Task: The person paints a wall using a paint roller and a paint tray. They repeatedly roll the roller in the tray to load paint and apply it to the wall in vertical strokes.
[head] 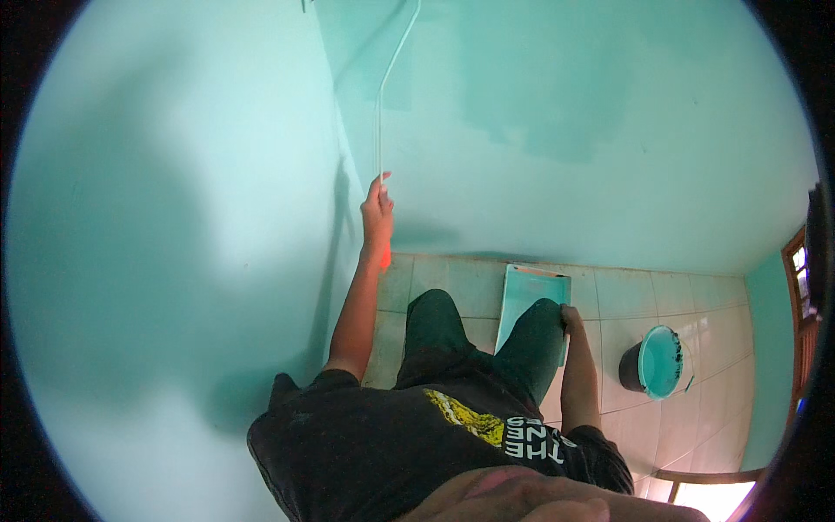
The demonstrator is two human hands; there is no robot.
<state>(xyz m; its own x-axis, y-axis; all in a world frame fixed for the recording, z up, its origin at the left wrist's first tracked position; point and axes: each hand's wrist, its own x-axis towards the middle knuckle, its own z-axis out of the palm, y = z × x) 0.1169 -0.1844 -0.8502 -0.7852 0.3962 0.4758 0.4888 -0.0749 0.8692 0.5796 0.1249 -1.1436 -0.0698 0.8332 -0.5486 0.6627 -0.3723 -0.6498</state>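
Note:
My left hand (378, 209) is raised near the wall corner, closed on the orange handle (385, 256) of a paint roller. The roller's thin metal rod (380, 124) runs up from the hand and bends towards the top edge of the view, where the roller head is cut off. My right hand (571, 316) rests by my right knee; its fingers are partly hidden, so whether it grips anything does not show. Beside that knee a paint tray (512, 300) coated with turquoise paint lies on the tiled floor. Darker turquoise patches mark the facing wall (548, 91).
A dark bucket (631, 367) with turquoise paint inside stands on the floor tiles to the right. A turquoise side wall (196, 196) is close on the left. At the far right is a wood-framed window (797, 261).

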